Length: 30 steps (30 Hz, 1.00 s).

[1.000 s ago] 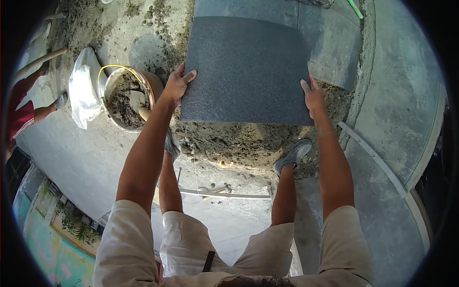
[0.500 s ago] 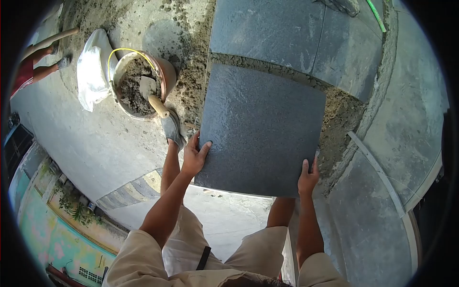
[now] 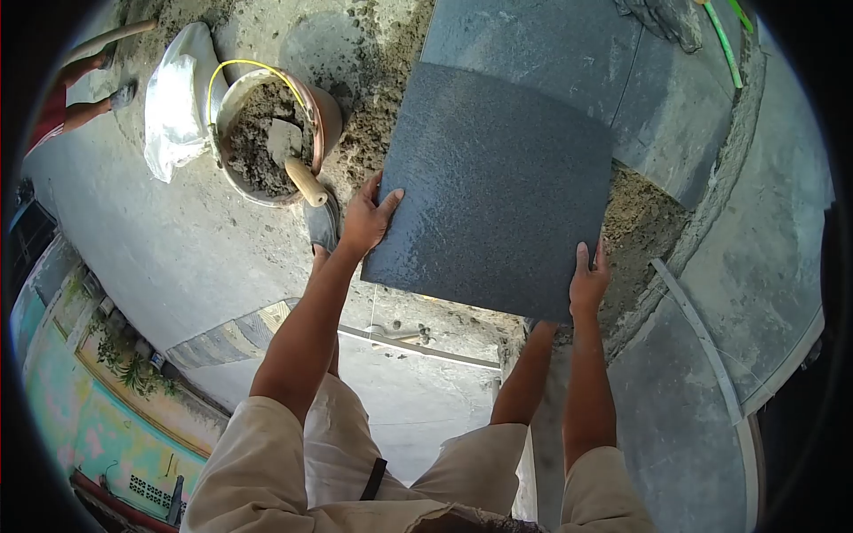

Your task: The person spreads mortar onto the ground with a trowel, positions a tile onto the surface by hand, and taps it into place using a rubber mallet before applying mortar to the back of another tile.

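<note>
Between my two hands is a large dark grey square tile, its far edge overlapping the laid tiles beyond it. My left hand grips the tile's left edge, thumb on top and fingers at the side. At the right edge, near the lower corner, my right hand holds it the same way. Rough mortar shows to the right of the tile. The ground directly under the tile is hidden.
A bucket of mortar with a trowel stands left, beside a white sack. A metal strip lies right. Another person's legs show far left. A green hose lies at upper right.
Both hands have moved forward, away from my body, with the tile. Its far edge now covers the mortar gap and part of the laid tiles. The view has shifted slightly.
</note>
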Tool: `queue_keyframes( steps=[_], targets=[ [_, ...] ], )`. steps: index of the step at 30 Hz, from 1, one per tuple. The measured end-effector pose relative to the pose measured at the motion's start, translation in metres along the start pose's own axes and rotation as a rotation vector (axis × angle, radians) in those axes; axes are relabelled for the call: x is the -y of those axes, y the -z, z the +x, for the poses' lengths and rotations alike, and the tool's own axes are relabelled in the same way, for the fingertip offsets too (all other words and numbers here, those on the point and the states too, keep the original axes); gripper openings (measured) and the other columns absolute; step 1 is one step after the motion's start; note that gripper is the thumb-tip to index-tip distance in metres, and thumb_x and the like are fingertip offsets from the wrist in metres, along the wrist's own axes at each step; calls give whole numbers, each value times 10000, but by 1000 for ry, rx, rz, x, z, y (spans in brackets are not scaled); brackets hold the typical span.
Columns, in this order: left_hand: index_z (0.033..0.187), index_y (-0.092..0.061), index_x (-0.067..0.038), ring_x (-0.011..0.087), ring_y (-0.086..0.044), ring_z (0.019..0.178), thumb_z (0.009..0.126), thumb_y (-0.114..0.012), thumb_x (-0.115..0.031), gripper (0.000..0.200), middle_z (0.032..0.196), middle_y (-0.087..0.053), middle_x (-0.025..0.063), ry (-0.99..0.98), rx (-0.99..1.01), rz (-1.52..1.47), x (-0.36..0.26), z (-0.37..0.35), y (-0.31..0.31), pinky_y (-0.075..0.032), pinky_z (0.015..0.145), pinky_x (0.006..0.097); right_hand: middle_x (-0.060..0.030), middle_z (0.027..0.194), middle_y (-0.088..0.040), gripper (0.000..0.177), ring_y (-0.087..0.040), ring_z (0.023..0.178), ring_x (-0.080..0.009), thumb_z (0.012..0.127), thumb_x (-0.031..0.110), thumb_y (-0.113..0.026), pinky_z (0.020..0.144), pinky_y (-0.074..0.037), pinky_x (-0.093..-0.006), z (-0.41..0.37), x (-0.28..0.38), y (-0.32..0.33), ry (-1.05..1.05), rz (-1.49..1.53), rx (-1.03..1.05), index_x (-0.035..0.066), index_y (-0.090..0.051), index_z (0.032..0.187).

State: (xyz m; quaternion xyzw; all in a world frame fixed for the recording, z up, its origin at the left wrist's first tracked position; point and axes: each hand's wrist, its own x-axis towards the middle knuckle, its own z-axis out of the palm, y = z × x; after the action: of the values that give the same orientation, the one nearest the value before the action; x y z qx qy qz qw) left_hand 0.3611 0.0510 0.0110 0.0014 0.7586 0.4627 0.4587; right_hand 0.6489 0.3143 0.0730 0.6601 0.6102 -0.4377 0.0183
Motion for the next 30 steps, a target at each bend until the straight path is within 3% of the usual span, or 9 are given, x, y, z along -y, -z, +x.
queue_keyframes(
  steps=[3,5,8,10,14,17,23,25,30],
  targets=[
    [1313,-473,101,208,-604,1083,896,-679,-204,557,1198,-620,209,17,-16,82,10,-48,1,-457,938,307,-203,1363,-509,594,-560,1186,-276,973,319,-567,969,-473,-359,-30,-19,17,-101,-70,72,-16,-383,1428],
    [1326,-465,90,197,-614,1060,902,-659,-157,528,1180,-637,185,122,1,74,6,-94,3,-457,937,305,-197,1353,-520,572,-545,1201,-254,973,269,-572,967,-463,-348,-67,-22,31,-155,47,120,-29,-383,1424],
    [1335,-450,88,210,-607,1077,903,-663,-164,543,1178,-632,184,181,-6,-24,8,-141,1,-453,948,317,-186,1354,-524,550,-537,1206,-245,969,228,-578,980,-448,-344,-105,-52,50,-131,28,62,-41,-394,1412],
    [1338,-447,86,219,-601,1091,898,-675,-182,563,1176,-627,186,178,6,97,-9,-151,-3,-454,947,326,-161,1344,-532,497,-539,1193,-228,969,173,-560,998,-420,-333,-116,-44,55,-110,82,41,-50,-422,1391],
    [1332,-467,61,276,-613,1086,884,-690,-246,587,1184,-618,225,50,-10,219,-7,-124,-14,-454,946,355,-168,1344,-533,479,-540,1192,-230,970,164,-555,997,-419,-333,-99,-47,48,-65,162,-13,-52,-434,1381],
    [1333,-474,47,304,-614,1087,884,-686,-265,586,1185,-613,237,-21,-32,213,1,-96,-20,-453,947,365,-169,1335,-543,481,-546,1182,-224,970,172,-560,987,-426,-333,-75,-49,39,-38,44,-56,-51,-438,1379],
    [1329,-481,35,293,-612,1090,895,-669,-267,561,1181,-617,211,-52,-33,190,9,-59,-19,-452,947,354,-169,1326,-555,502,-553,1176,-222,971,203,-568,982,-432,-328,-41,-50,19,56,92,-26,-44,-432,1388],
    [1330,-478,40,287,-611,1093,895,-670,-262,563,1183,-617,211,-51,-32,186,9,-55,-18,-449,950,352,-206,1369,-503,569,-537,1198,-257,978,243,-565,964,-457,-346,-37,-54,13,33,65,-36,-61,-371,1419],
    [1327,-468,59,278,-606,1106,890,-675,-242,570,1198,-614,217,-8,-33,172,5,-50,-17,-442,958,350,-183,1358,-523,528,-517,1224,-238,964,191,-575,1009,-411,-326,-37,-53,0,88,159,-75,-56,-407,1399]
  ],
)
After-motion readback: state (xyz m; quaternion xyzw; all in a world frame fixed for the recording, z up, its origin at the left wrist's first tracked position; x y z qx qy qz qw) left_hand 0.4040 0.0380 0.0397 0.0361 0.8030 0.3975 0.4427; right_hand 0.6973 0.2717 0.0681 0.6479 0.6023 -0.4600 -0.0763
